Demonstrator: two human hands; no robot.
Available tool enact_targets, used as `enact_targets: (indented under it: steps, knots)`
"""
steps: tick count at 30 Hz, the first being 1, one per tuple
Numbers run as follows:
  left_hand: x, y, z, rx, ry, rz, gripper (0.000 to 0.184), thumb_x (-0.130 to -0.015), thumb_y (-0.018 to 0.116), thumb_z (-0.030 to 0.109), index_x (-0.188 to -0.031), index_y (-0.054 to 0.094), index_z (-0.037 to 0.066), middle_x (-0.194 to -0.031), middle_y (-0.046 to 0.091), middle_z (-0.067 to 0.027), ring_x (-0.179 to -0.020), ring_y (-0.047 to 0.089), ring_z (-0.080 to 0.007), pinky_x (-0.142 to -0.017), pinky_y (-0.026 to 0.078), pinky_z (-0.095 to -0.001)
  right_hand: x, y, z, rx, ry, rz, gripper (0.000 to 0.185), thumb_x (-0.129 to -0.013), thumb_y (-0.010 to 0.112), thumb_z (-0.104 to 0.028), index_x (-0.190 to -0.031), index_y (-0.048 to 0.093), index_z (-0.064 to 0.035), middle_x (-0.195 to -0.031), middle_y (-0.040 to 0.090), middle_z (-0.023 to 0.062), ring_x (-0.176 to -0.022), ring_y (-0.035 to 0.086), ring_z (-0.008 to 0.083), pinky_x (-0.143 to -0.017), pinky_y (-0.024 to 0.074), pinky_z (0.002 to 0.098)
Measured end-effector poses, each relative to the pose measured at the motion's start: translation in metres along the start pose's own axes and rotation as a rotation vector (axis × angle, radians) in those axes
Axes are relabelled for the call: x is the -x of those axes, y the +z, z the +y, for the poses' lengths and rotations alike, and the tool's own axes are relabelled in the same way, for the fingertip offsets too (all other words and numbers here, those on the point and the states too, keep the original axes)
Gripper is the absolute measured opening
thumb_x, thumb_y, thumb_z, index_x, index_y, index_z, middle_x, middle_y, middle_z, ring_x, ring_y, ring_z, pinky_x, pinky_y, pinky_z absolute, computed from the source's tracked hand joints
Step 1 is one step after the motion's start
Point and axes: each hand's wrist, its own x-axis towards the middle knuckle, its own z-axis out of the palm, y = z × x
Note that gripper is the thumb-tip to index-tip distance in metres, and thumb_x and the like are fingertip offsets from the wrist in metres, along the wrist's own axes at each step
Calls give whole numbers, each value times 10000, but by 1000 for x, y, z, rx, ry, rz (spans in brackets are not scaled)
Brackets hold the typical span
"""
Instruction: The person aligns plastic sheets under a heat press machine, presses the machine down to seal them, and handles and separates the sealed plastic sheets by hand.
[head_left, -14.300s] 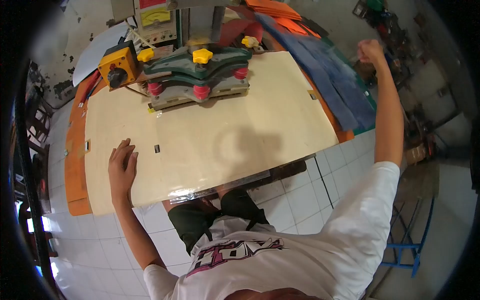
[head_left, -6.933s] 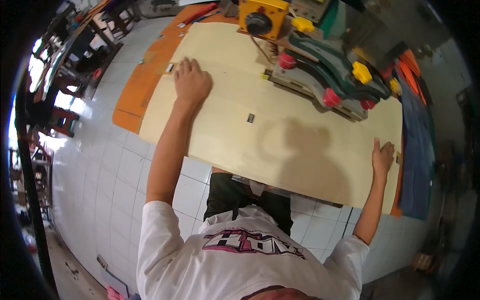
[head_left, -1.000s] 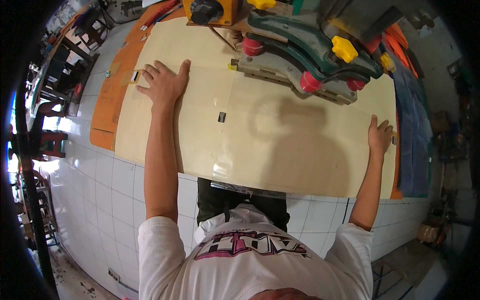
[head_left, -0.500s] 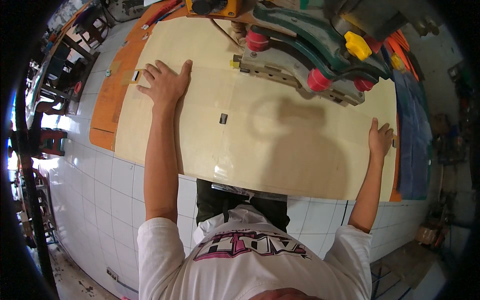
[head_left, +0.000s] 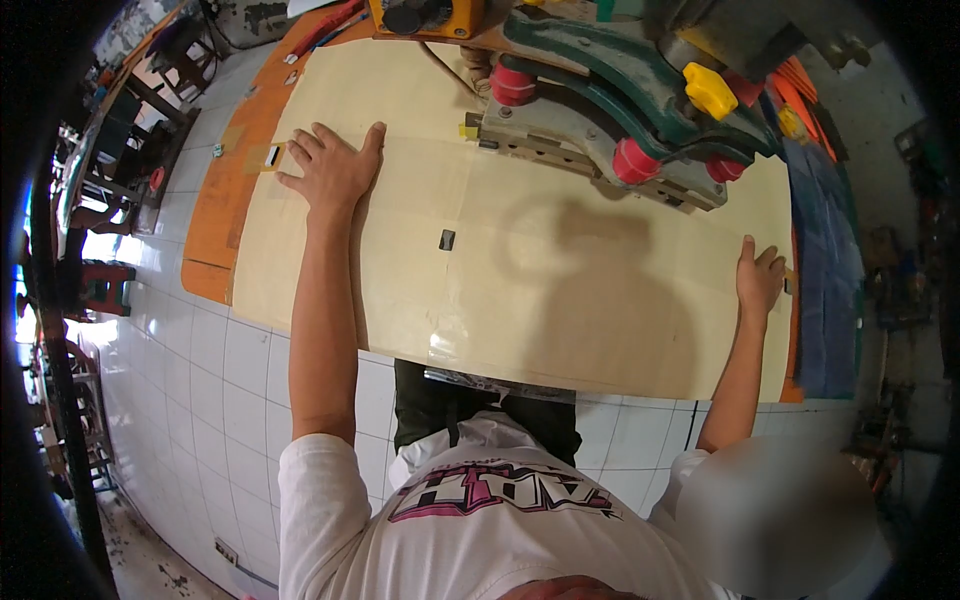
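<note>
Left hand [head_left: 333, 178] on cream sheet [head_left: 405, 215]

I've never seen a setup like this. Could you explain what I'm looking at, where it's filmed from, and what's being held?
There's no robot here: these are a person's two bare hands. The camera sits on their head, looking forward and down, so you also see their white shirt.

A large cream sheet lies over an orange board. The left hand and right hand rest on the sheet near opposite sides; neither holds anything. A small dark piece lies between them.

Beyond is a green and grey machine with a yellow knob. I can't tell its purpose from this.
</note>
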Motion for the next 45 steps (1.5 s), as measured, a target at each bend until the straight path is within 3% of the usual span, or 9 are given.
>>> enact_targets:
  steps: [23, 45]
  knots:
    - [-5, 3, 1, -69, -26, -37, 1058, -817, 378, 766, -1478, 230, -45, -1549, 146, -279, -1465, 61, -386, -1098, 25, -670, 7, -8, -4, -60, 34, -37, 871, -931, 305, -624, -1498, 169, 22, -1558, 105, 273, -1464, 85, 368, -1192, 67, 423]
    - [-3, 3, 0, -58, -29, -26, 1061, -812, 386, 769, -1481, 228, -40, -1554, 138, -271, -1467, 57, -378, -1105, 15, -657, 10, -10, -5, -59, 36, -18, 871, -928, 313, -624, -1495, 181, 24, -1553, 131, 273, -1460, 111, 369, -1191, 79, 426]
